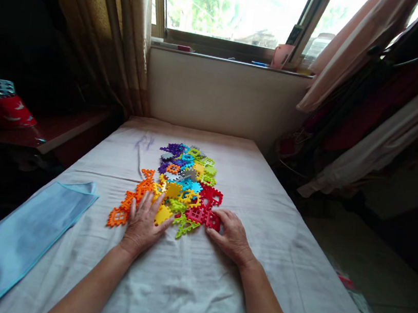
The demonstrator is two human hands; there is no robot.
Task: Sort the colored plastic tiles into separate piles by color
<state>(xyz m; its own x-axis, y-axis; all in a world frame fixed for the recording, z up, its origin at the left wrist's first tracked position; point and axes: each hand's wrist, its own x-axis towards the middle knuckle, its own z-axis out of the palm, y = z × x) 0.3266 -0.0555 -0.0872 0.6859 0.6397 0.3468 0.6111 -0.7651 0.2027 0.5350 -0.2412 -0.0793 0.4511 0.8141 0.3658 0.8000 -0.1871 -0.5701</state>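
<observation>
A heap of colourful plastic interlocking tiles point(184, 181) lies on a bed covered with a pale sheet point(190, 288). My left hand point(143, 222) lies flat on the near left of the heap, fingers spread over orange tiles point(124, 209) and a yellow tile point(163, 215). My right hand point(231, 235) rests at the near right edge of the heap. Its fingertips touch a red tile point(212, 221). A green tile point(184, 225) lies between the two hands. Purple and blue tiles sit at the far end of the heap.
A light blue cloth point(18, 238) lies on the bed's left side. A dark side table point(52, 132) with a red packet point(7, 110) stands to the left. Curtains hang left and right of the window; a pink cup point(281, 56) stands on the sill. Floor lies right of the bed.
</observation>
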